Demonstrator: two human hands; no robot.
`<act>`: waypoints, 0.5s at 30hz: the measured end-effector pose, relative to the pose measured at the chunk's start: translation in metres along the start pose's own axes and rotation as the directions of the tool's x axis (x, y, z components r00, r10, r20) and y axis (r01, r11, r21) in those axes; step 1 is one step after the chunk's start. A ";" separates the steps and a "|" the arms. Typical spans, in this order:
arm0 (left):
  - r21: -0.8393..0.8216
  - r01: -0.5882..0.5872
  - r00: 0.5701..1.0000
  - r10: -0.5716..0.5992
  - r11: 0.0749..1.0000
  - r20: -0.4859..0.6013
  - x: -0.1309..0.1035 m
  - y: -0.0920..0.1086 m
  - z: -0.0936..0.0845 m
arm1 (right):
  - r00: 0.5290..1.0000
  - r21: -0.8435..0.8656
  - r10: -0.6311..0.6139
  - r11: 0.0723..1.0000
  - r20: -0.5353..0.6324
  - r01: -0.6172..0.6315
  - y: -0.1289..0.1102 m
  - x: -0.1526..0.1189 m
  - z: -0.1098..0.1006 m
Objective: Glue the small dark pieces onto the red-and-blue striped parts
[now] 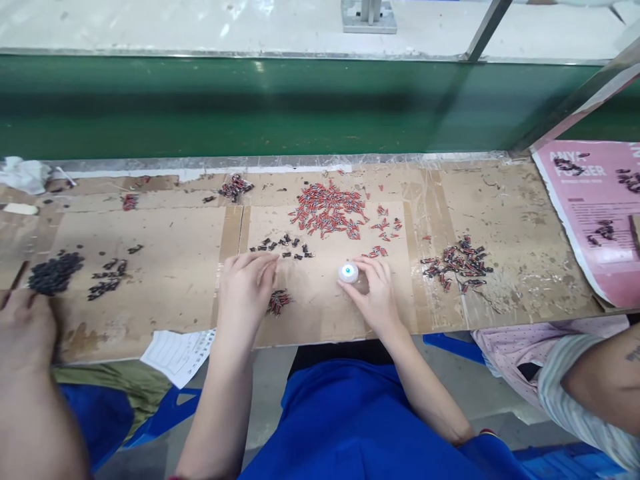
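Fingertips [343, 285] of your right hand [376, 290] pinch a white piece [349, 272]; your left hand [245, 283] pinches near black parts [287, 255], contents unclear.

A stained brown cardboard worktop [175, 273], crossed by strips of tape [231, 230], carries a wide heap of red pieces [327, 210] at its middle. Small black pieces [286, 255] and a little red-and-black pile [279, 302] lie nearer the front edge. A dark pile [55, 272] sits far left; a red-and-black cluster [463, 262] and pink printed sheet [580, 207] lie right.
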State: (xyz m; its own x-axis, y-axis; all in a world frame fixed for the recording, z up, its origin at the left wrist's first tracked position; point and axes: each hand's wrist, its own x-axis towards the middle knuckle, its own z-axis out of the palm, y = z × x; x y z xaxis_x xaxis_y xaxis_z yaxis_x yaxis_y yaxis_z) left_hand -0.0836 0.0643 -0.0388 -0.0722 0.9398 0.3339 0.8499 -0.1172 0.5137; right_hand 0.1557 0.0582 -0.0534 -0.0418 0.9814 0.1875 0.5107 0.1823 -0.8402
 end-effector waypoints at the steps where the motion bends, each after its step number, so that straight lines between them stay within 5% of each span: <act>1: -0.019 -0.021 0.999 0.022 1.000 0.045 0.008 -0.003 0.005 | 1.000 0.062 0.020 0.998 0.008 -0.020 -0.001 -0.002 0.000; 6: -0.024 -0.032 0.983 0.035 0.999 0.180 0.031 -0.022 0.023 | 0.978 0.401 0.181 0.893 0.102 -0.207 0.000 -0.010 -0.008; 9: -0.039 -0.016 0.986 0.023 0.999 0.168 0.031 -0.027 0.019 | 0.968 0.510 0.249 0.829 0.034 -0.231 0.002 -0.010 -0.015; 15: -0.156 -0.059 0.994 0.073 0.986 0.087 0.002 0.011 0.008 | 0.889 0.673 0.458 0.661 -0.012 -0.331 0.004 -0.005 -0.020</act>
State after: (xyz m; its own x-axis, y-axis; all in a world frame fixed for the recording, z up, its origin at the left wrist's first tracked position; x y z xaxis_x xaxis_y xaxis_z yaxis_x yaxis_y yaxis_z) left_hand -0.0697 0.0672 -0.0389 0.0356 0.9531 0.3006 0.7606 -0.2210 0.6105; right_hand 0.1756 0.0532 -0.0477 0.2070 0.9552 -0.2116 -0.2267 -0.1636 -0.9601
